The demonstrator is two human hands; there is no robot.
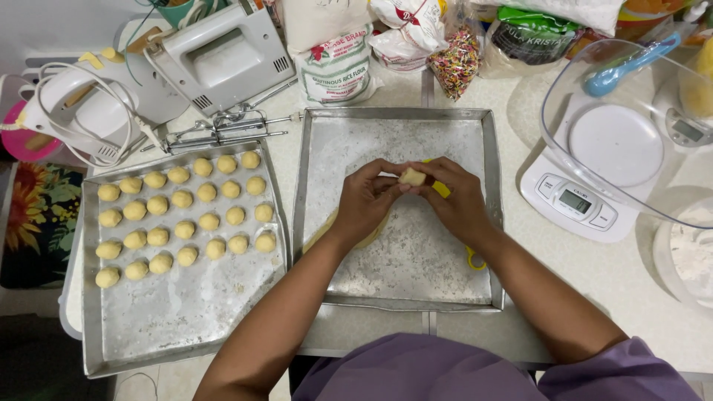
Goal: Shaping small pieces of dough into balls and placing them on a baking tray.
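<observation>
A small pale piece of dough (411, 177) is pinched between the fingertips of my left hand (367, 199) and my right hand (459, 199), above the floured middle metal tray (416, 282). A larger lump of dough (327, 223) lies on that tray, mostly hidden under my left wrist. A yellow tool (473, 259) shows partly beneath my right hand. On the left metal tray (186, 319) several round dough balls (186, 212) sit in rows across its far half.
A white hand mixer (215, 56) with its beaters (223, 130) lies behind the left tray. Flour bags (336, 63) and a bag of sprinkles (454, 63) stand at the back. A digital scale (587, 193), a clear bowl (631, 126) and a flour container (691, 252) are at the right.
</observation>
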